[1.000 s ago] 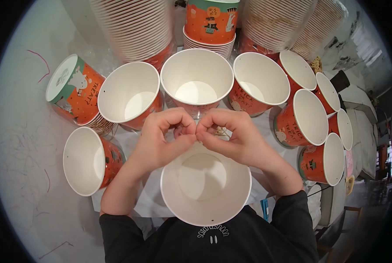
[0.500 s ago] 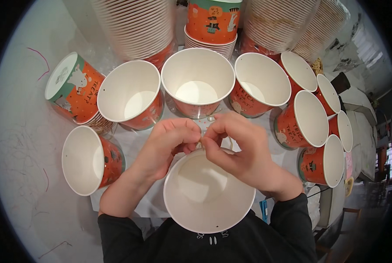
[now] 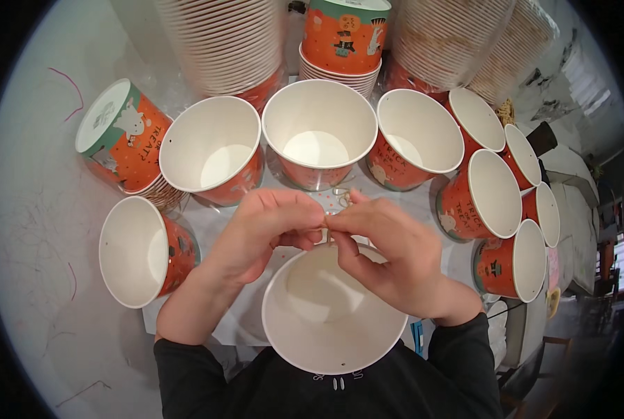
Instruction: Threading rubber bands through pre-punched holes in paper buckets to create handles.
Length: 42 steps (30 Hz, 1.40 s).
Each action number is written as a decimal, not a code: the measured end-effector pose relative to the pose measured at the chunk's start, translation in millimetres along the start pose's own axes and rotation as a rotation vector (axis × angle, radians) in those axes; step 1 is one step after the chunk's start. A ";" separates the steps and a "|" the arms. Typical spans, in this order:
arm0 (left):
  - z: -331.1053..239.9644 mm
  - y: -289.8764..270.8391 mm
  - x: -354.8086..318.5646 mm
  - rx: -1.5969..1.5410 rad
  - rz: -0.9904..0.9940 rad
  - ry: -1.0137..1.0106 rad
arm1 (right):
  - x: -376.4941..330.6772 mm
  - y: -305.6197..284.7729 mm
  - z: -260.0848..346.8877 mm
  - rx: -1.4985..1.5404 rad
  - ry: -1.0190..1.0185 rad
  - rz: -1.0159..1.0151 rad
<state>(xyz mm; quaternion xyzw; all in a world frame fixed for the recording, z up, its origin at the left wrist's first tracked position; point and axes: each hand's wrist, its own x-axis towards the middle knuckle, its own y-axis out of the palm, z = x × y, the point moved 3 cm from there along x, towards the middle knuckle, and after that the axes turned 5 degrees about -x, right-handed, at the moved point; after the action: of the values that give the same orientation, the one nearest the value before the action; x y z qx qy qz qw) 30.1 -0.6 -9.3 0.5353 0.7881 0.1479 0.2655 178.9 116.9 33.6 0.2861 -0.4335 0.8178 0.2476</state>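
Observation:
A white-lined paper bucket (image 3: 336,335) stands right in front of me, its open mouth up, with a small hole near the near rim. Over its far rim, my left hand (image 3: 260,230) pinches a thin tan cord (image 3: 329,236) between thumb and fingertips. My right hand (image 3: 396,251) meets it there, thumb and index finger closed on the same cord. A short piece of the cord drops from the fingertips toward the rim; the fingers hide the rest, and I cannot see how it meets the bucket's wall.
Orange buckets with white insides, such as the middle one (image 3: 319,146), curve around the table. At far left an upside-down bucket (image 3: 127,136) tops a stack. Tall bucket stacks (image 3: 221,42) rise behind. A blue tool (image 3: 417,337) lies by my right forearm.
My right hand has shifted slightly right and nearer, its fingertips still meeting the left hand's. More of the cord shows below the fingertips. The view has tilted a little.

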 end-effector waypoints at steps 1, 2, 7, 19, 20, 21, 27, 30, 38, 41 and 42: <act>-1.8 2.5 -1.2 0.011 0.012 0.015 | 0.5 -0.9 -1.1 -0.002 -0.001 -0.001; -3.0 4.5 -1.8 0.023 0.024 0.029 | 1.1 -1.6 -2.2 0.016 0.004 0.006; -0.8 4.9 -0.1 0.117 0.032 0.117 | 3.8 -4.7 -6.1 0.060 0.025 0.031; 0.7 8.3 0.3 0.249 -0.055 0.245 | 1.6 -1.1 -22.3 0.273 0.346 0.175; 1.5 7.2 1.1 0.273 -0.067 0.256 | 1.2 0.3 -19.7 0.184 0.296 0.130; 2.2 6.8 1.9 0.273 -0.067 0.256 | 1.2 1.1 -17.9 0.095 0.244 0.085; -1.7 1.7 4.9 0.203 -0.058 0.262 | 2.6 6.7 -25.1 0.069 0.191 0.013; -2.5 2.4 6.7 0.242 -0.063 0.194 | 4.2 4.7 -25.1 0.048 0.131 -0.009; -2.3 7.9 4.6 0.241 0.000 0.127 | 4.2 5.5 -24.5 0.065 0.119 0.024; -1.7 8.0 4.0 0.214 -0.008 0.153 | 4.0 6.9 -24.9 0.076 0.120 0.036; -0.8 8.6 3.8 0.214 -0.008 0.153 | 4.0 7.3 -24.8 0.078 0.115 0.039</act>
<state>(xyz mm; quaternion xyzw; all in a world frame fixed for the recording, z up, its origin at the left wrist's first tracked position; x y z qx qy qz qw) 35.1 6.2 -5.1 0.5444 0.8195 0.1024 0.1467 165.0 134.9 20.8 0.2396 -0.3921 0.8538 0.2448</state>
